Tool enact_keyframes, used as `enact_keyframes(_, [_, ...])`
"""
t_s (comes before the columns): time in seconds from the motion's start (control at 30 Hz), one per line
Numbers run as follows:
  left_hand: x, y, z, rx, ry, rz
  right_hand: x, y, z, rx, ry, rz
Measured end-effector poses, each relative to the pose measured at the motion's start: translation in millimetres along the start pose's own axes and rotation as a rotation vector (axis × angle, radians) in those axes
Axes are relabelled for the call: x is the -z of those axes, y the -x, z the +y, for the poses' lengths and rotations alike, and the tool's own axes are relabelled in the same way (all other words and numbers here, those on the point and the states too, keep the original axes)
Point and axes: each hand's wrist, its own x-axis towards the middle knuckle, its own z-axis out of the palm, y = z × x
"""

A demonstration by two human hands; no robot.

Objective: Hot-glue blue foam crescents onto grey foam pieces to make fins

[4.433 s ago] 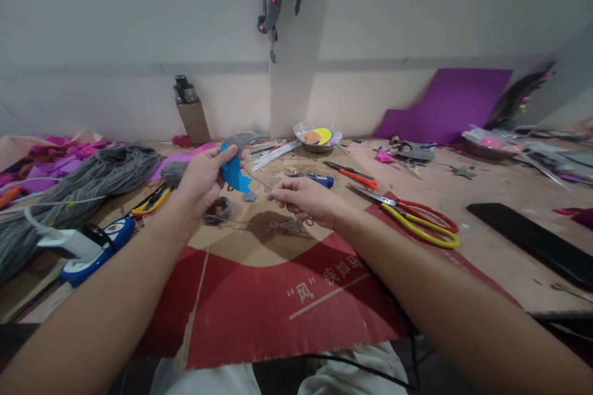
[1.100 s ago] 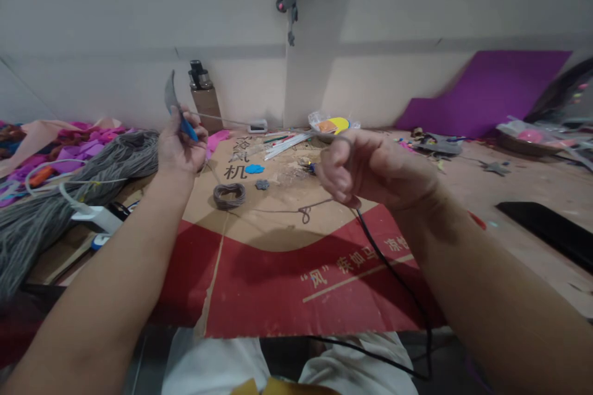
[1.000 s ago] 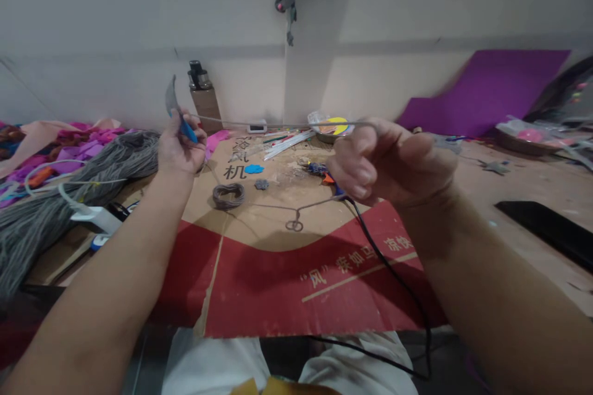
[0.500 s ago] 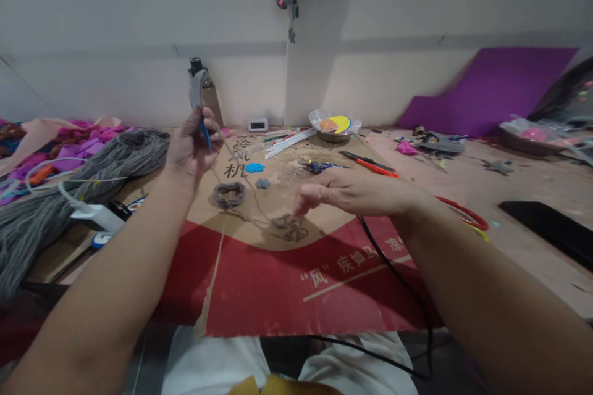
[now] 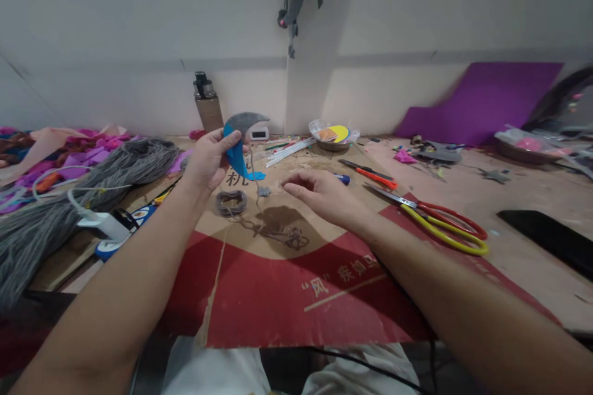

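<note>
My left hand (image 5: 214, 157) pinches a crescent of grey and blue felt (image 5: 241, 147), with a grey cord hanging from it over the cardboard. To its right, my right hand (image 5: 319, 191) is held above the cardboard, thumb and fingertips pressed together; what they hold, if anything, is too small to make out. Below the crescent lies a coil of grey yarn (image 5: 231, 202), its strand running to a loose tangle (image 5: 295, 238). A small grey star (image 5: 264, 191) and a blue felt piece (image 5: 256, 176) lie just right of the coil.
Printed cardboard (image 5: 287, 296) covers the table's middle. Yellow-and-red scissors (image 5: 435, 219), orange scissors (image 5: 373, 174) and a black phone (image 5: 546, 237) lie right. Grey yarn (image 5: 125, 166) and a white plug (image 5: 104, 226) are left. A bowl (image 5: 332, 143) and bottle (image 5: 207, 102) stand behind.
My left hand has turned the crescent so its blue and grey faces show, and moved it right. My right hand has lifted away from the yarn tangle. The view has tilted up slightly.
</note>
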Motion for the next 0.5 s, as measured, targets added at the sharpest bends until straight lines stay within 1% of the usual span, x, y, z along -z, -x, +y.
enact_keyframes(0.1, [-9.1, 7.3, -8.0, 0.035, -0.07, -0.056, -12.8, -2.1, 3.0, -0.036, -0.233, 0.081])
enact_keyframes(0.17, [-16.1, 13.5, -13.5, 0.075, -0.093, -0.113, -19.4, -3.3, 5.3, -0.044, -0.403, 0.097])
enact_keyframes(0.23, [-23.3, 19.6, -18.0, 0.118, -0.105, -0.162, -23.7, -4.0, 7.0, -0.04, -0.571, 0.065])
enact_keyframes(0.3, [-29.7, 24.7, -21.2, 0.162, -0.115, -0.197, -25.4, -4.0, 7.3, -0.046, -0.689, 0.005])
enact_keyframes(0.37, [-34.2, 27.9, -22.9, 0.195, -0.129, -0.218, -24.8, -3.4, 6.0, -0.077, -0.7, -0.029])
enact_keyframes(0.4, [-35.5, 28.6, -23.4, 0.197, -0.135, -0.215, -23.9, -3.0, 5.1, -0.091, -0.655, -0.026])
enact_keyframes(0.43, [-36.2, 28.9, -23.9, 0.185, -0.145, -0.2, -22.6, -2.5, 4.0, -0.091, -0.581, -0.008])
enact_keyframes(0.5, [-36.1, 28.3, -25.1, 0.153, -0.167, -0.153, -19.8, -1.2, 2.1, -0.036, -0.38, 0.056])
